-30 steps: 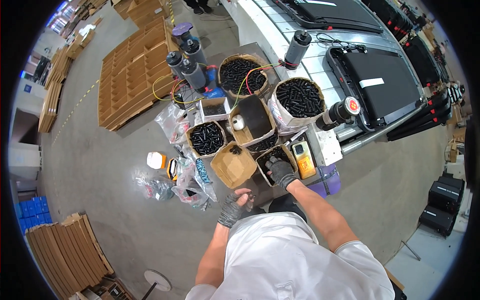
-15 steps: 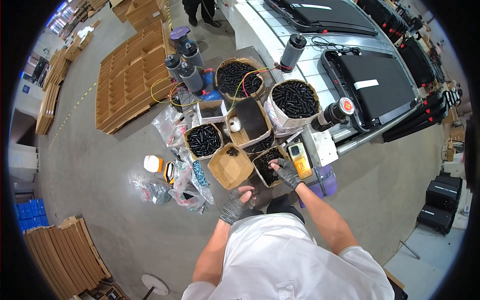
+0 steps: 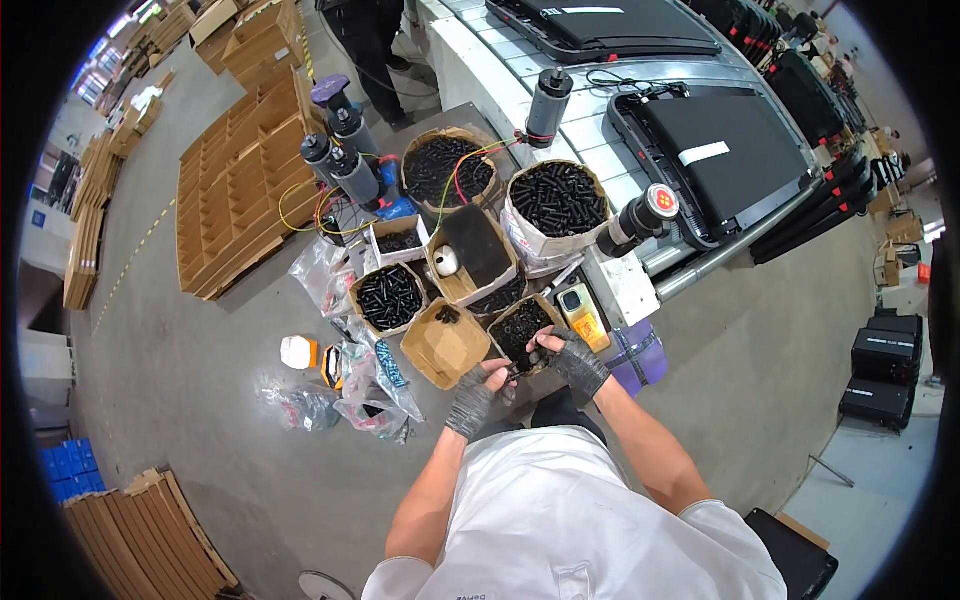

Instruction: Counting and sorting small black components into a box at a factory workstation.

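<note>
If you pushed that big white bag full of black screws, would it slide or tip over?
The white bag is probably heavy: black screws fill it to the brim, so it would likely resist a push. Its soft sides look floppy and might sag or spill. It sits wedged among boxes, so tipping seems unlikely.

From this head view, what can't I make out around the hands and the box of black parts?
- Head view: what the left hand and right hand pinch; too small, covered by gloved fingers.
- Part type in the small cardboard box: too small.
- Floor beneath the torso: hidden by the white shirt.
</note>
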`<action>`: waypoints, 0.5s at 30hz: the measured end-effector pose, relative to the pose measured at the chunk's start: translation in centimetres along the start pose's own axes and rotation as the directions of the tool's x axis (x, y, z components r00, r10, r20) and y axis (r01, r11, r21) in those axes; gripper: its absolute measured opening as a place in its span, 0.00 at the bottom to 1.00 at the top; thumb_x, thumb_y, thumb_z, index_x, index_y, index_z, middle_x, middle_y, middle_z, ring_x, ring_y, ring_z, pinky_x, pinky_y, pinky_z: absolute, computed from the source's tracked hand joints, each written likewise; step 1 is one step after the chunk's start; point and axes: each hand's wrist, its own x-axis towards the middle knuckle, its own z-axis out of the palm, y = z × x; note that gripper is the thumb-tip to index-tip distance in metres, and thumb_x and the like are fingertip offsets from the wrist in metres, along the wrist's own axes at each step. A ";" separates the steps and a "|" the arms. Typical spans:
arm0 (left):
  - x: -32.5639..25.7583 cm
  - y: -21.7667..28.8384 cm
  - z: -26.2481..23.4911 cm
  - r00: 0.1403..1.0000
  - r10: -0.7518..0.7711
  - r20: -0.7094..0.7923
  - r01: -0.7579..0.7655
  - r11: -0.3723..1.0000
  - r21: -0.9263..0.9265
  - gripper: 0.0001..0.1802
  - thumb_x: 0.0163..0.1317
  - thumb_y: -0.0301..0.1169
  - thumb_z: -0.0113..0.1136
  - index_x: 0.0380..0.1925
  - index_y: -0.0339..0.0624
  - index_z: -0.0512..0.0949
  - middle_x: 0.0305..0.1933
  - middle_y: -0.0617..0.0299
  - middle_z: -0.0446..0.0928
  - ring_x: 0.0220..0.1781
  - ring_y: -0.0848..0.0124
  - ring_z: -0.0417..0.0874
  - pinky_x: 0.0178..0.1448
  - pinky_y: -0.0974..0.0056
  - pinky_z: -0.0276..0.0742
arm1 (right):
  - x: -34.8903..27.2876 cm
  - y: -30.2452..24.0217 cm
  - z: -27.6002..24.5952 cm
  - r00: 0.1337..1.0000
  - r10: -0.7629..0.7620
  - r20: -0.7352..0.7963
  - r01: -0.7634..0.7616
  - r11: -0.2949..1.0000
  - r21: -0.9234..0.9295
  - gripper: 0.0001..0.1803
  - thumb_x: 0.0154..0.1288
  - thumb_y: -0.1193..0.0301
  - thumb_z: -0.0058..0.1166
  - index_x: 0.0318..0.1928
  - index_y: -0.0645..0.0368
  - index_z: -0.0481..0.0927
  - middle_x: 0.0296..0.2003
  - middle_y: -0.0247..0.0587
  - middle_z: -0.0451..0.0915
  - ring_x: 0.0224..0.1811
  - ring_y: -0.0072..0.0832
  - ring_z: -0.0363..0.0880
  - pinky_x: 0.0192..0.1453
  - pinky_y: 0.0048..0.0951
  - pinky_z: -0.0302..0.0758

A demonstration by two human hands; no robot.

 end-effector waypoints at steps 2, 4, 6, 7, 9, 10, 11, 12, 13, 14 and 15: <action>0.2 0.3 0.4 1.000 -0.001 0.007 0.001 1.000 -0.011 0.18 0.66 0.36 0.58 0.49 0.35 0.75 0.37 0.60 0.79 0.38 0.72 0.80 0.41 0.68 0.77 | -0.9 -0.7 0.8 1.000 0.006 -0.008 -0.006 0.999 -0.031 0.09 0.65 0.67 0.55 0.40 0.60 0.79 0.35 0.36 0.80 0.35 0.22 0.77 0.42 0.24 0.74; 0.6 0.5 0.6 1.000 0.000 0.012 0.000 1.000 -0.023 0.18 0.65 0.36 0.58 0.49 0.35 0.75 0.38 0.60 0.79 0.38 0.72 0.80 0.41 0.68 0.77 | -1.4 -0.8 1.1 0.999 0.020 -0.035 -0.021 0.999 -0.033 0.11 0.64 0.67 0.56 0.41 0.60 0.79 0.35 0.35 0.80 0.37 0.22 0.77 0.44 0.23 0.73; 0.9 0.6 0.5 1.000 0.001 0.028 -0.002 1.000 0.010 0.18 0.65 0.36 0.59 0.49 0.35 0.76 0.40 0.61 0.78 0.39 0.72 0.80 0.42 0.68 0.77 | -1.9 -1.4 1.7 0.998 0.037 -0.058 -0.039 0.999 -0.034 0.12 0.63 0.66 0.58 0.43 0.61 0.79 0.35 0.34 0.79 0.39 0.22 0.77 0.46 0.22 0.73; 1.0 0.6 0.6 1.000 0.003 0.026 -0.003 1.000 0.010 0.18 0.65 0.36 0.59 0.49 0.35 0.76 0.40 0.61 0.78 0.39 0.72 0.80 0.42 0.68 0.77 | -2.2 -1.9 1.9 0.998 0.050 -0.047 -0.055 0.994 -0.095 0.12 0.63 0.67 0.59 0.43 0.61 0.79 0.35 0.34 0.79 0.39 0.22 0.76 0.46 0.22 0.73; 1.2 0.6 0.8 0.999 0.008 0.050 -0.009 1.000 0.017 0.17 0.65 0.36 0.59 0.49 0.35 0.76 0.40 0.62 0.79 0.39 0.73 0.80 0.42 0.68 0.77 | -2.4 -2.2 2.2 0.997 0.059 -0.039 -0.065 0.986 -0.154 0.12 0.62 0.67 0.59 0.43 0.61 0.79 0.36 0.34 0.79 0.39 0.21 0.76 0.46 0.22 0.74; 1.4 0.5 0.7 0.999 0.009 0.051 -0.010 1.000 0.018 0.17 0.65 0.36 0.59 0.49 0.35 0.76 0.40 0.62 0.79 0.39 0.73 0.80 0.42 0.68 0.77 | -2.4 -2.1 2.4 0.997 0.053 -0.049 -0.060 0.985 -0.160 0.12 0.62 0.67 0.60 0.42 0.61 0.80 0.35 0.33 0.79 0.38 0.21 0.77 0.45 0.22 0.74; 1.6 0.3 0.6 0.998 0.039 0.048 -0.043 0.995 0.087 0.17 0.65 0.36 0.58 0.49 0.35 0.76 0.40 0.62 0.79 0.39 0.73 0.80 0.42 0.69 0.77 | -2.4 -2.0 2.5 0.997 0.046 -0.059 -0.056 0.984 -0.167 0.12 0.61 0.67 0.60 0.41 0.61 0.81 0.34 0.33 0.80 0.37 0.21 0.77 0.44 0.23 0.74; 1.7 0.1 0.5 0.997 0.070 0.046 -0.076 0.985 0.155 0.17 0.65 0.36 0.58 0.49 0.35 0.76 0.40 0.62 0.79 0.39 0.74 0.80 0.42 0.69 0.77 | -2.4 -1.8 2.6 0.997 0.045 -0.060 -0.054 0.985 -0.167 0.12 0.61 0.67 0.60 0.41 0.61 0.81 0.34 0.33 0.80 0.37 0.21 0.77 0.44 0.23 0.74; 1.7 -0.1 0.3 0.996 0.070 0.047 -0.076 0.985 0.155 0.17 0.65 0.36 0.58 0.49 0.35 0.76 0.40 0.62 0.79 0.39 0.74 0.80 0.42 0.69 0.77 | -2.4 -1.7 2.6 0.998 0.036 -0.050 -0.043 0.987 -0.153 0.12 0.61 0.67 0.61 0.41 0.61 0.81 0.33 0.32 0.80 0.37 0.20 0.77 0.44 0.22 0.74; 1.7 0.1 0.3 0.997 0.050 0.056 -0.057 0.990 0.126 0.17 0.66 0.36 0.58 0.49 0.35 0.76 0.40 0.62 0.79 0.39 0.74 0.80 0.43 0.69 0.76 | -2.4 -1.7 2.7 0.999 0.027 -0.041 -0.032 0.990 -0.138 0.11 0.61 0.68 0.61 0.41 0.60 0.81 0.33 0.32 0.80 0.37 0.19 0.77 0.43 0.22 0.74; 1.7 0.2 0.4 0.997 0.031 0.066 -0.037 0.995 0.097 0.17 0.66 0.36 0.58 0.49 0.36 0.76 0.40 0.62 0.79 0.39 0.74 0.80 0.43 0.69 0.76 | -2.4 -1.6 2.7 0.999 0.026 -0.042 -0.031 0.990 -0.138 0.11 0.61 0.68 0.61 0.41 0.60 0.81 0.33 0.32 0.80 0.37 0.19 0.77 0.43 0.22 0.74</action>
